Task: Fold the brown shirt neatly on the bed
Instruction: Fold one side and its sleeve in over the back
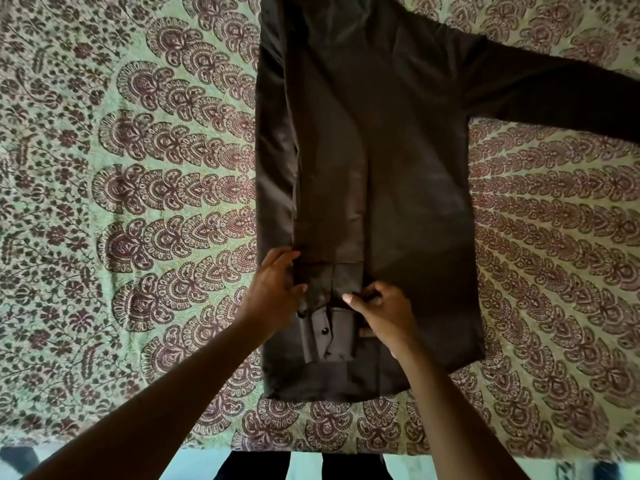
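We see a big bed cover (pixel 138 168) with green and dark red leaf shapes, and the brown shirt (pixel 398 168) lies flat on top of it, right in the middle. Taking the shirt as our marker, one sleeve (pixel 554 95) sticks out from its far right side, and the other sleeve (pixel 329 202) is folded down along its left half. Our left hand (pixel 277 289) sits at the left edge of the shirt, near the bottom, with fingers curled onto the folded sleeve. Our right hand (pixel 384 317) is just beside it, on the lower middle of the shirt, pinching the cloth. The cuff (pixel 329 337) with its small button (pixel 325 330) lies between our two hands.
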The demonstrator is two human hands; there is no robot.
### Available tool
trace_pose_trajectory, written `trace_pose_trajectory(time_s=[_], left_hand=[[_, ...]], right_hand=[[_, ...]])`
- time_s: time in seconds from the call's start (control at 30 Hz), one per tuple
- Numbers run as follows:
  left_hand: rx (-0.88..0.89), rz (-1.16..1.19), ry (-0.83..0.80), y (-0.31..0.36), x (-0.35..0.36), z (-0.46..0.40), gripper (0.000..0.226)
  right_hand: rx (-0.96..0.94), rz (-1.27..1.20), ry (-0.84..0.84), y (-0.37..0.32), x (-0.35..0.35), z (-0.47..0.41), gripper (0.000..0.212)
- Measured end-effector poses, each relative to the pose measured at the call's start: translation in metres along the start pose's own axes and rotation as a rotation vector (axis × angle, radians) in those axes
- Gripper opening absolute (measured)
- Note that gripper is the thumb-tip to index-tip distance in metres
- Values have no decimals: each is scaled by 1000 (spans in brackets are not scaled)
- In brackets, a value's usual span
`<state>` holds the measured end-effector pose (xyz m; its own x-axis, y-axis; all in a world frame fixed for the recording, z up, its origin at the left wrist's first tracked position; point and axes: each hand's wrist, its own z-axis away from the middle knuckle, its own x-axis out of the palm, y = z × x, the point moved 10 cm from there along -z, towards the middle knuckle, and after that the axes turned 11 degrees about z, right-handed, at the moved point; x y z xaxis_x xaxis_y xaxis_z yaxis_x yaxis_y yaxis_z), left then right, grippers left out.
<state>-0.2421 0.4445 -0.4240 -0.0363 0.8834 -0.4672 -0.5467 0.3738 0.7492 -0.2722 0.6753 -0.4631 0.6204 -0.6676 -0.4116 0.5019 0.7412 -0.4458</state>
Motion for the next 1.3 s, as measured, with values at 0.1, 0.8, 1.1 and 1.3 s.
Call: trace_pose_trajectory(time_s=[0.1, 0.8, 1.1, 1.3], left_hand=[[-13, -17, 54, -1, -4, 0, 59], [20, 71, 368, 127, -101, -276, 49], [-44, 533, 401, 87, -127, -327, 46], [127, 116, 307, 113, -129, -348, 51]], right_hand=[[0, 29, -64, -8, 2, 0, 34], [-431, 527, 598, -239, -87, -136, 41], [-437, 519, 601, -230, -90, -158, 60], [-443, 552, 687, -229, -87, -155, 46]])
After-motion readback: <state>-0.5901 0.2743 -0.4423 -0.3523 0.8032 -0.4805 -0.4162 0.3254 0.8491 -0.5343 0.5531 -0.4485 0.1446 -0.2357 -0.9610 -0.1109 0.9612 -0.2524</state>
